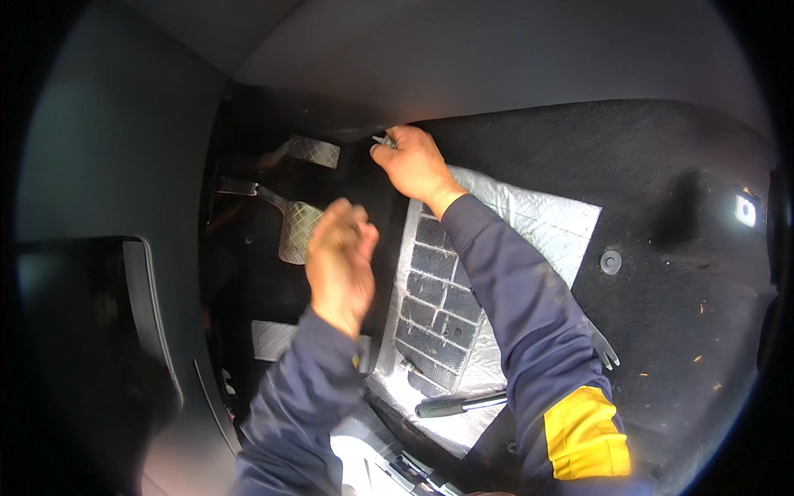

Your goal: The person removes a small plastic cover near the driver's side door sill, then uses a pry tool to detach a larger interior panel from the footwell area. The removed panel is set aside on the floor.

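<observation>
A small metallic piece point(380, 140) was at the fingertips of the right hand point(416, 164), pinched between thumb and fingers and poking out to their left; it was too small to identify. Its long axis seemed to run roughly sideways, pointing away from the right palm. The right hand was clearly the nearer one. The left hand point(341, 256) was apart from it, lower and to the left, blurred, with its fingers bent; whether it gripped anything could not be told.

Left of the right hand was a metal-faced upper pedal point(314, 152), and just left of the left hand's fingers was a larger patterned pedal pad point(299, 233). A pale ribbed plate point(273, 340) showed left of the left wrist.

Below the right hand, partly under its forearm, spread a silvery sheet point(554, 217) with a dark gridded panel point(430, 293). A black-handled tool point(440, 408) lay on the sheet, below and right of the left hand. Right of the right forearm were a two-pronged tip point(606, 351) and a round grey fastener point(610, 262) on black carpet point(653, 306).
</observation>
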{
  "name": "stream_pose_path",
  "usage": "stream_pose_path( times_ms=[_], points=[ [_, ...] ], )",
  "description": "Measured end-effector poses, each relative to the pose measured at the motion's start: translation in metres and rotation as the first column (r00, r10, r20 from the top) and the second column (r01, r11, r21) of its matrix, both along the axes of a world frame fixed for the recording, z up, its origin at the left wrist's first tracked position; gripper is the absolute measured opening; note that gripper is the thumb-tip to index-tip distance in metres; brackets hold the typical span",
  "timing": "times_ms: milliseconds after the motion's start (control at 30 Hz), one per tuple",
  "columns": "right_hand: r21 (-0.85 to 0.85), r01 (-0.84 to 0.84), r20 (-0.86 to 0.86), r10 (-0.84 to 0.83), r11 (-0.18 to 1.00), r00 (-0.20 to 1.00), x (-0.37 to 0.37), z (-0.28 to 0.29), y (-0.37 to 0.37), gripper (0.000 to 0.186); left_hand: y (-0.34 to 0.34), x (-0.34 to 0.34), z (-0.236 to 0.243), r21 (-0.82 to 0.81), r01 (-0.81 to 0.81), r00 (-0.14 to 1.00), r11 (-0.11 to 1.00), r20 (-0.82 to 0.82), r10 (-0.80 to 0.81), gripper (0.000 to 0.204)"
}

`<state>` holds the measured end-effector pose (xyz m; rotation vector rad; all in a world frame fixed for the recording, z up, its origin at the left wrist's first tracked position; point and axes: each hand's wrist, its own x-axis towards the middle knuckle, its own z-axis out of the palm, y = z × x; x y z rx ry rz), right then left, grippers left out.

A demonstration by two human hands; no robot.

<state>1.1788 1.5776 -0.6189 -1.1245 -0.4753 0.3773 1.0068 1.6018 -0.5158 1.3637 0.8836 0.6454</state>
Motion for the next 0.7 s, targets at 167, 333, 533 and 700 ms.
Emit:
stream_pose_path(
  times_ms=[167,333,533,700],
  points=[
    [-0.001,0.016,0.043,-0.016,1.000,0.999,0.000,-0.002,0.001,0.038,-0.116,-0.145,-0.023,-0.053,0.039,0.992,0.998,-0.117,-0.045,0.024],
    [0.053,-0.062,-0.021,0.063,0.997,0.998,-0.001,-0.002,0.000,0.038,-0.218,-0.287,-0.006,0.366,0.573,0.629,0.733,-0.770,-0.107,0.029],
    [-0.016,-0.017,-0.041,0.016,1.000,0.999,0.001,-0.004,0.007,0.050,-0.232,-0.354,-0.019,-0.096,0.714,0.155,0.694,-0.944,-0.291,0.029],
    [0.016,0.068,0.031,-0.068,0.998,0.997,0.002,-0.011,0.011,0.061,-0.234,-0.344,-0.022,0.171,0.817,0.309,0.551,-0.936,-0.168,0.030]
  ],
)
